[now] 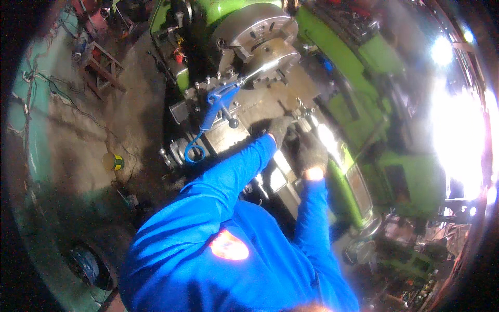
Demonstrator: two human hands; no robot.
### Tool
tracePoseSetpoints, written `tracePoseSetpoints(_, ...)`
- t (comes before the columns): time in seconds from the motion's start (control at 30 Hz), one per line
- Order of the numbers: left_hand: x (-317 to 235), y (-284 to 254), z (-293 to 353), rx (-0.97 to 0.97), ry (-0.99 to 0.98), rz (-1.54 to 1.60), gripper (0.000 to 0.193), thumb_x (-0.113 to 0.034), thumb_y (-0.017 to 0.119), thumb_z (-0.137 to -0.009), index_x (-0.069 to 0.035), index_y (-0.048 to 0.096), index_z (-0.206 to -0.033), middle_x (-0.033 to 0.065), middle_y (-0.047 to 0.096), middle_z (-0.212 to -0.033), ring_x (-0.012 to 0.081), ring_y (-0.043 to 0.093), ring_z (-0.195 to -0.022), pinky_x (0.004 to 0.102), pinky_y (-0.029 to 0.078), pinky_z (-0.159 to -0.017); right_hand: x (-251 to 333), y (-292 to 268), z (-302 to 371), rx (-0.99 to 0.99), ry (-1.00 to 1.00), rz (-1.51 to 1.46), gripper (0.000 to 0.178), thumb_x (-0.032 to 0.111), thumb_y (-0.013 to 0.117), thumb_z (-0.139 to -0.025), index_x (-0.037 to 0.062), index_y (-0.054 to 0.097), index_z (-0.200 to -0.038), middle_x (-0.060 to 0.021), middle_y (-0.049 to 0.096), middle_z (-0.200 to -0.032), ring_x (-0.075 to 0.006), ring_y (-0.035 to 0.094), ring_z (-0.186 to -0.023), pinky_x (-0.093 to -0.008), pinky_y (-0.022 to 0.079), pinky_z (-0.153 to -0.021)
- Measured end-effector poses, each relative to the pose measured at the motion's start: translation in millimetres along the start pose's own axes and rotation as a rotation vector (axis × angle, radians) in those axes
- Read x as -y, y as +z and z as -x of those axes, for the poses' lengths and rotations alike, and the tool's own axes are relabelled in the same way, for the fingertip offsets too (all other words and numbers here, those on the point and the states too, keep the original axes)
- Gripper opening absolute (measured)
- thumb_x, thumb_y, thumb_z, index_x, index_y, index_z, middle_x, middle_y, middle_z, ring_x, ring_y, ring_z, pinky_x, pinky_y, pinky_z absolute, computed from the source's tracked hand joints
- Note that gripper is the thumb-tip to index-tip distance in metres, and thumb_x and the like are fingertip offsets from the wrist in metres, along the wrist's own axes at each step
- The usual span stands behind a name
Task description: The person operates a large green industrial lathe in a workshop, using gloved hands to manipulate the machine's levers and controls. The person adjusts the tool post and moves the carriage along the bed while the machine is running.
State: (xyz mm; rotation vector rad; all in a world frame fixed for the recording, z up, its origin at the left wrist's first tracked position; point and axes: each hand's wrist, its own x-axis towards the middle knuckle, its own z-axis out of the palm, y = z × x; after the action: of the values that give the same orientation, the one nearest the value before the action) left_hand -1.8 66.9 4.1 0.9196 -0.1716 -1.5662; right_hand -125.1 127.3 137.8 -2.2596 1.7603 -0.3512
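Blue-clad torso [275, 260] is leaning over green metal lathe [345, 191]; grey-gloved left hand [280, 129] and right hand [312, 151] are meeting at silver cylindrical holder [307, 122] toward lathe's right edge; fingers' grip: cannot tell. Probably heavy, stiff, slick; barrel offering best hold.

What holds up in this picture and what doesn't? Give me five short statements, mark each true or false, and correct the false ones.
1. A blue air gun lies on the machine, to the left of the left hand. True.
2. The right hand is gripping the air gun. False: the air gun is apart from both hands.
3. Both hands are gloved. True.
4. The person's sleeves are red. False: the sleeves are blue.
5. The round metal chuck is nearer the person's body than the hands are. False: the chuck is beyond both hands, near the top of the picture.
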Motion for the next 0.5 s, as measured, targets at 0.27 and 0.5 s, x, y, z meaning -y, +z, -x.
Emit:
tracePoseSetpoints(0.27, 9.4, -4.3, -1.4, 0.086, 0.076, 0.022, 0.024, -0.026, 0.067, -0.095, -0.003, 0.067, -0.089, 0.0103, 0.067, -0.077, 0.0207, 0.063, -0.065, 0.0327, 0.051, -0.058, -5.0, -2.1, -3.6, -0.112, -0.071, 0.087, 0.025, 0.030, 0.063, -0.096, 0.0187, 0.074, -0.116, -0.0180, 0.073, -0.117, -0.0396, 0.069, -0.111, -0.0503, 0.054, -0.095)
tracePoseSetpoints(0.5, 5.4, 4.3, 3.7, 0.015, 0.070, 0.021, 0.026, -0.027, 0.066, -0.095, -0.003, 0.066, -0.087, 0.0089, 0.064, -0.076, 0.0206, 0.062, -0.066, 0.0333, 0.053, -0.062, -12.2, -6.5, -2.1, -0.125, -0.094, 0.093, 0.025, 0.029, 0.064, -0.096, 0.0179, 0.073, -0.117, -0.0158, 0.073, -0.120, -0.0391, 0.069, -0.111, -0.0498, 0.054, -0.095)
